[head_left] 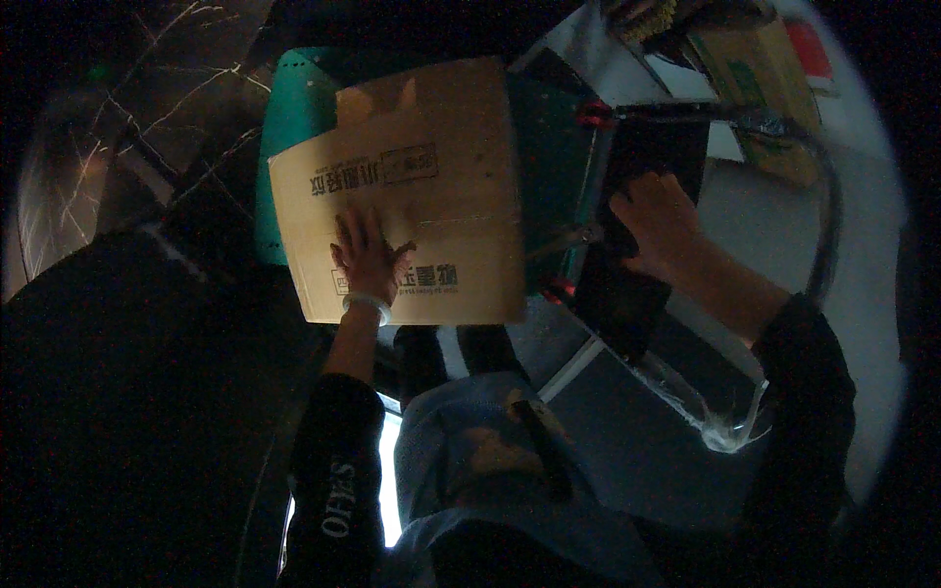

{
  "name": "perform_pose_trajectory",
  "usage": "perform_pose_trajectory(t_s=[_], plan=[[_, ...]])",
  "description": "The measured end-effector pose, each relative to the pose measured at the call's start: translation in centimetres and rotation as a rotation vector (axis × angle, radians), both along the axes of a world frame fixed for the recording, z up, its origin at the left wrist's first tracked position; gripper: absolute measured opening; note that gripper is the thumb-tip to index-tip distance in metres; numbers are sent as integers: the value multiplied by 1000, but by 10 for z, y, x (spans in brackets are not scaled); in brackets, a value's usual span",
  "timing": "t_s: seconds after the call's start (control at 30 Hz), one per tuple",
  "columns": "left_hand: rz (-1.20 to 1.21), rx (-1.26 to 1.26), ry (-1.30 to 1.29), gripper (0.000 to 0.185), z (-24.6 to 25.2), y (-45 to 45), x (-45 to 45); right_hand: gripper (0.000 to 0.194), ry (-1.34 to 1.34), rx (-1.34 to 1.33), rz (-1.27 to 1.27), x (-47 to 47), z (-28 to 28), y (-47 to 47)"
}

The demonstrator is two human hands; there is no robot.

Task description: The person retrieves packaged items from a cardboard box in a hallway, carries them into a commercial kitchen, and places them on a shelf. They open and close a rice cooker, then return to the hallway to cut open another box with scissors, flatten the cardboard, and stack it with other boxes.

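A brown cardboard box [456,191] with dark printing sits on a green platform trolley [298,95]. My left hand [364,253] lies on the box with its fingers spread, holding nothing. To the right of the box, my right hand [658,220] is curled against a dark panel [662,154] inside the trolley's tubular handle [831,191]. Shadow hides the fingertips, so its grip is unclear. Red fittings [594,114] join the handle to the platform, and clear plastic film [720,434] clings to the near corner of the handle.
More cardboard [764,81] lies at the upper right, beside a red item [809,48]. Dark marble-patterned tiles [184,110] show at the upper left. My legs in denim [470,434] are close below the box. A bright strip [391,470] shows beside my left sleeve. Much of the scene is dark.
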State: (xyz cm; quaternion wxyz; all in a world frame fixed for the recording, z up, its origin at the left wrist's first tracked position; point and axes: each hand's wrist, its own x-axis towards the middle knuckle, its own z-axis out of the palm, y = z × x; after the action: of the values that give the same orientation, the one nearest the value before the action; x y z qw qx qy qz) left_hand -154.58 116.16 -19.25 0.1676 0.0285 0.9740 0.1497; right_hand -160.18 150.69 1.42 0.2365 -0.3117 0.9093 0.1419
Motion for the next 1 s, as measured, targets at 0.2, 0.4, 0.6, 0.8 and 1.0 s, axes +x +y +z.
perform_pose_trajectory(t_s=[0.2, 0.4, 0.6, 0.8, 1.0], plan=[[-17, -67, -24, 94, 0, 2, 0, 58, 13, -64, -100, 6, 4, 7], [3, -14, 76, 91, -8, 4, 2, 60, 51, -46, -12, 9, -2, 11], [4, 9, 207, 87, -28, 4, 7, 66, 63, -115, -95, 11, -1, 28], [778, 331, 252, 89, -64, -52, 45, 61, -157, -146, -285, 26, -10, 35], [726, 296, -115, 83, -120, -119, 88, 49, -268, -349, -302, 1, -33, -22]])
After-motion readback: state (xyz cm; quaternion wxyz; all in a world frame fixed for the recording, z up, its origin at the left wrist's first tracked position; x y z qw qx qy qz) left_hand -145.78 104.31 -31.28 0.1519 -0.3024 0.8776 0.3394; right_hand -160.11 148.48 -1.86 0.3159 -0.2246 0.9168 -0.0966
